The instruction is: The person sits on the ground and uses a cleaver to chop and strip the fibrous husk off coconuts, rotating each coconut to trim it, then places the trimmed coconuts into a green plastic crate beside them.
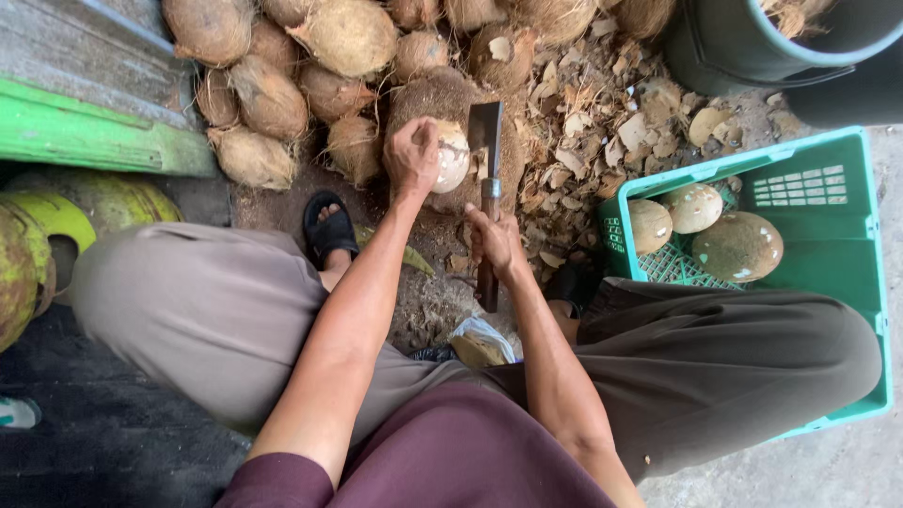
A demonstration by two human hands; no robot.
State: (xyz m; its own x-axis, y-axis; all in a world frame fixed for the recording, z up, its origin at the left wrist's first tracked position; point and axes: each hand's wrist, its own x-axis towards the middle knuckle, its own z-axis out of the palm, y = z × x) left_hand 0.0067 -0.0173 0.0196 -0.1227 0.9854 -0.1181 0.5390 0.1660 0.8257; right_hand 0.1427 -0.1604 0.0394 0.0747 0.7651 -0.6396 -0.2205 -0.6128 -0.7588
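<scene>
We are looking down over our own knees, and reading from the left: green gas cylinders (38, 245) are standing at the edge of the frame beside a green-painted wooden ledge (94, 132), and a heap of husked brown coconuts (273, 94) is piling up beyond our sandalled foot (329, 226).

At the centre, our left hand (411, 155) is closing over the top of a partly peeled coconut (451, 155), fingers wrapped round its brown side while the pale, shaved face is turning toward the blade. The nut is resting on a fibrous chopping block (442, 99) just in front of our feet.

Right beside it, our right hand (494, 243) is gripping the dark wooden handle of a cleaver (486, 141), whose square blade is standing just to the right of the nut, whether touching it we cannot tell.

In our judgement, doing this well is calling for short, shallow strokes angled away from the holding fingers, with the nut being rolled a little between cuts and the thumb kept clear of the edge.

Further right, shell chips (602, 122) are littering the ground, and three pale, cleaned coconuts (738, 246) are lying in a green plastic crate (847, 273) beside our right knee. A dark bucket (752, 47) is standing at the top right corner.
</scene>
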